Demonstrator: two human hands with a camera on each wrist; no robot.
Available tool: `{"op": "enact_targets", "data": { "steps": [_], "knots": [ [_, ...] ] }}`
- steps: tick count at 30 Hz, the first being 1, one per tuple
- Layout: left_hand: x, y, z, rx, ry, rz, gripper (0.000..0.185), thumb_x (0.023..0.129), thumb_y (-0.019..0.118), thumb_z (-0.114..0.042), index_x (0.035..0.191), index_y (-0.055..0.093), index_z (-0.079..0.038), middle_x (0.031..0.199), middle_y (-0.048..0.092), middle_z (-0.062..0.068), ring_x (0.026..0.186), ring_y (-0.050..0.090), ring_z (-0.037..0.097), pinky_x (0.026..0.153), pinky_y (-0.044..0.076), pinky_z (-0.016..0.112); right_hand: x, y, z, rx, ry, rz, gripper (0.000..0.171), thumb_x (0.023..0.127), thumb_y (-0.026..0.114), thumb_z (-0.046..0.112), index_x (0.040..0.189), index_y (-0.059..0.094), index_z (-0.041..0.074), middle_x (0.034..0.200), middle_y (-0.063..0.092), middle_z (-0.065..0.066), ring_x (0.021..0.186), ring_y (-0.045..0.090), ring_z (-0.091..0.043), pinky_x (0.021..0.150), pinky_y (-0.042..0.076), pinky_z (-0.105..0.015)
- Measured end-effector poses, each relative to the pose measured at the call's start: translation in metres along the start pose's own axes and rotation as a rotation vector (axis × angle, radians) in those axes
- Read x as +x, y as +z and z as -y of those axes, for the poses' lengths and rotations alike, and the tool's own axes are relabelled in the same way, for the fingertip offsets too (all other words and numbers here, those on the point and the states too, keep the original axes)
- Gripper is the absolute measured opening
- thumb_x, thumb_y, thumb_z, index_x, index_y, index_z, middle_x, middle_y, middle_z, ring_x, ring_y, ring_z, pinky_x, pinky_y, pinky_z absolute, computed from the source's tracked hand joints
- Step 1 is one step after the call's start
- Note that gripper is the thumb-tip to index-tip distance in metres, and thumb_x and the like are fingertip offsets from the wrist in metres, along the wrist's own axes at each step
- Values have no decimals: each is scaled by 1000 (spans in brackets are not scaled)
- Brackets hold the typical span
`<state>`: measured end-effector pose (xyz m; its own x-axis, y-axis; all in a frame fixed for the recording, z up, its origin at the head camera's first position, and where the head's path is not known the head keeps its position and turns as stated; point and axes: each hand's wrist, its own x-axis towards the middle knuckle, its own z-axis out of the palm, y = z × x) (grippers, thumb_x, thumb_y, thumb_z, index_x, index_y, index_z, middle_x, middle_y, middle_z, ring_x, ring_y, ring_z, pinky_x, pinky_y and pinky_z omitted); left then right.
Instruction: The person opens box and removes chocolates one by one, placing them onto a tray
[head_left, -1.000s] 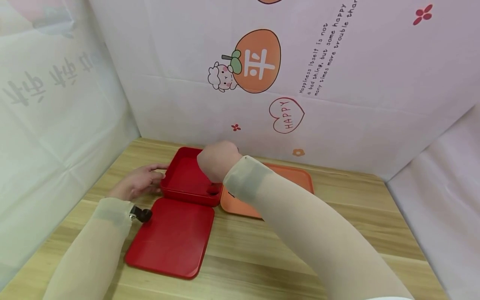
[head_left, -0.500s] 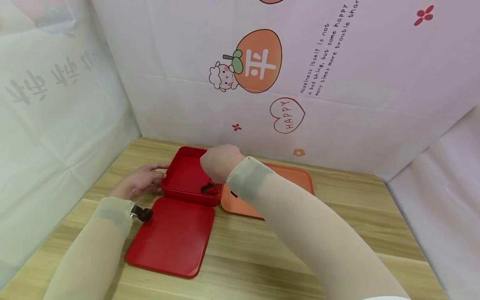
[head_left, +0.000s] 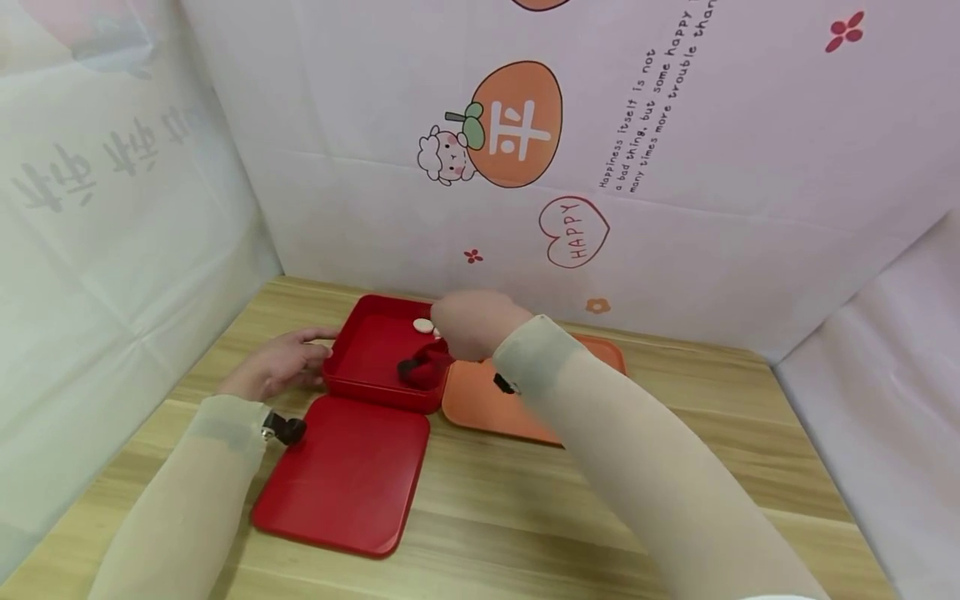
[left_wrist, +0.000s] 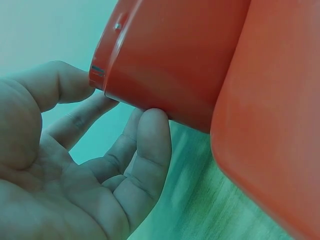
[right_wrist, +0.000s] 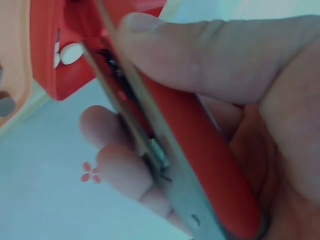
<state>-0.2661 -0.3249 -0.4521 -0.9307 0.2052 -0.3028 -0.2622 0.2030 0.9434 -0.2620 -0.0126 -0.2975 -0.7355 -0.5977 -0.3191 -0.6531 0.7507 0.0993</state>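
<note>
Red plastic first: the lid (head_left: 341,475) lies flat on the desk (head_left: 487,500), lower left of centre. Beyond it, my left hand (head_left: 281,364) is loosely half-open, fingertips against the box (head_left: 378,396); I'd brace lightly so nothing slides. At mid-frame my right hand (head_left: 476,323) grips the red-handled tongs (right_wrist: 200,155), their black end inside the box; whether they pinch anything, I can't tell. White oval pieces (head_left: 423,326) sit farther back there, partly hidden. I'd approach them low and squeeze gently, since smooth pieces could slip.
</note>
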Motion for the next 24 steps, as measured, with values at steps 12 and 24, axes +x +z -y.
{"op": "enact_targets", "data": {
  "steps": [12, 24],
  "knots": [
    [-2, 1, -2, -22, 5, 14, 61, 100, 51, -8, 155, 26, -1, 126, 60, 25, 97, 65, 23, 78, 54, 37, -17, 19, -52, 164, 4, -147, 15, 86, 78, 15, 100, 73, 13, 91, 65, 3, 81, 57, -19, 74, 50, -32],
    [-2, 1, -1, 12, 3, 5, 59, 101, 50, -10, 156, 27, -2, 134, 54, 31, 100, 64, 25, 81, 54, 38, -49, 41, -89, 326, 30, -249, 25, 88, 75, 13, 112, 70, 14, 99, 67, 2, 89, 58, -22, 80, 49, -40]
  ]
}}
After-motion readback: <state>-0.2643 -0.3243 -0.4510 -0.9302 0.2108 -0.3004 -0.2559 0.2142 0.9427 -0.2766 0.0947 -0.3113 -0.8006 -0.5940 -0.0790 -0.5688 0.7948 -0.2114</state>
